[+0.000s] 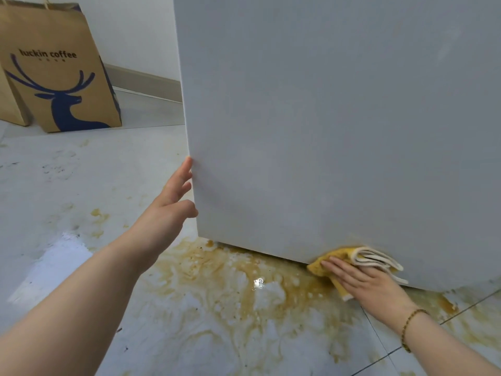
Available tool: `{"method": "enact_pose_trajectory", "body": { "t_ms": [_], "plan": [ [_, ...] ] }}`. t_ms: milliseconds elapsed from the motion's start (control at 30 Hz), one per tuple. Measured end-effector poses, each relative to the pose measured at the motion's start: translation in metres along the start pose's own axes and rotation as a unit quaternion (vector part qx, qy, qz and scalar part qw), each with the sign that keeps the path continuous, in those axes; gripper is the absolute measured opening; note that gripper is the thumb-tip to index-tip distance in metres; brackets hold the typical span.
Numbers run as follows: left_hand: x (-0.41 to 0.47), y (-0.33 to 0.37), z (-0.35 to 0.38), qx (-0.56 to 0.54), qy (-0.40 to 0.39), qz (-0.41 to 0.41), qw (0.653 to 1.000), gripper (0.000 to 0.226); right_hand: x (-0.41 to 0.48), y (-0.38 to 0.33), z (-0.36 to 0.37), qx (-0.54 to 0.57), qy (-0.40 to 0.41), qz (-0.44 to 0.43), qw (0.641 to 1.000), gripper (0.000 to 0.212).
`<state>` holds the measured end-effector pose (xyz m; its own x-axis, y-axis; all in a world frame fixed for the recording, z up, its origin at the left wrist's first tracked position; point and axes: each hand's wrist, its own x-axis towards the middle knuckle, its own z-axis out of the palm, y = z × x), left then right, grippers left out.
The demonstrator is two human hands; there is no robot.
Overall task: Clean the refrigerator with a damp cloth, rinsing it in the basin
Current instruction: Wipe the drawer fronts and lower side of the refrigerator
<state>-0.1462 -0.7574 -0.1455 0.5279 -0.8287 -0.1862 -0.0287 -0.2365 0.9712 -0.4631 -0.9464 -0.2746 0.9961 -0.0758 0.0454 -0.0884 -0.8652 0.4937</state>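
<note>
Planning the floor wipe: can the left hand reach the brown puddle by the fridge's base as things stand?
Probably yes. The left hand rests open against the refrigerator corner, holding nothing; the puddle spreads on the floor just below, nothing between.

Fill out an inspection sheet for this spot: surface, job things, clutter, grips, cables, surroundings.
Surface: tiled floor with a wide yellow-brown spill beside the refrigerator's base.
Job's things: grey refrigerator, stained near its lower edge; yellow-and-white cloth folded against that edge; basin not in view.
Clutter: two paper bags standing on the floor.
Grips: left hand open, fingers on the refrigerator's corner; right hand flat, pressing the cloth.
Cables: nothing seen.
Surroundings: white wall, baseboard.
</note>
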Motion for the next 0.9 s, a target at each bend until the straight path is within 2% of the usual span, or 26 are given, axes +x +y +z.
{"method": "enact_pose_trajectory", "body": {
  "t_ms": [133, 333, 400, 567, 667, 800, 900],
  "plan": [
    [-0.002, 0.002, 0.003, 0.004, -0.001, 0.001, 1.0, 0.079, -0.011, 0.017, -0.01, -0.021, 0.021, 0.016, 0.999, 0.063],
    [-0.001, 0.001, 0.008, 0.027, 0.011, 0.001, 1.0, 0.08, 0.07, 0.004, -0.032, -0.065, 0.207, 0.027, 0.976, 0.037],
    [-0.001, 0.0, 0.012, 0.048, 0.026, 0.002, 0.999, 0.08, 0.089, 0.004, -0.036, -0.063, 0.233, 0.016, 0.97, 0.035],
    [-0.006, 0.003, 0.022, 0.123, 0.058, 0.048, 0.99, 0.078, 0.065, 0.027, -0.03, -0.126, 0.203, -0.033, 0.97, 0.038],
    [-0.004, 0.005, 0.022, 0.127, 0.063, 0.058, 0.988, 0.081, 0.029, 0.041, -0.026, -0.152, 0.161, -0.043, 0.974, 0.044],
    [-0.005, 0.006, 0.019, 0.118, 0.052, 0.055, 0.99, 0.083, -0.016, 0.052, -0.026, -0.157, 0.079, -0.013, 0.984, 0.05],
    [-0.007, 0.009, 0.014, 0.107, 0.045, 0.053, 0.992, 0.082, -0.041, 0.051, -0.034, -0.123, 0.05, 0.025, 0.991, 0.054]
  ]
}}
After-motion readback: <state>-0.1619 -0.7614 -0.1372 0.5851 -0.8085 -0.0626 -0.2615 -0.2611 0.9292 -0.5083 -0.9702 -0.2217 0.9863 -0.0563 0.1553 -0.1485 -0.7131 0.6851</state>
